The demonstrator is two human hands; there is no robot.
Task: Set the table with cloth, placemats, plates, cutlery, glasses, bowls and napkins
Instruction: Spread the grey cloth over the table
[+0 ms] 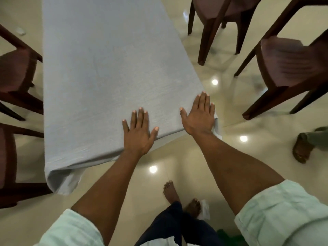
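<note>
Left fingers [140,114]: straight, spread, laid flat on the cloth; nothing grasped
Right fingers [204,99]: straight, flat at the near right corner; nothing grasped
Left hand [137,134]: pressed on the near edge
Right hand [199,116]: pressed at the corner
Cloth [106,68]: pale grey, spread over the table, near edge hanging over
Chairs [287,63]: drawn back on both sides
Step judged: cloth being smoothed; first step
Next move judged: placemats to be fetched; none in view
</note>
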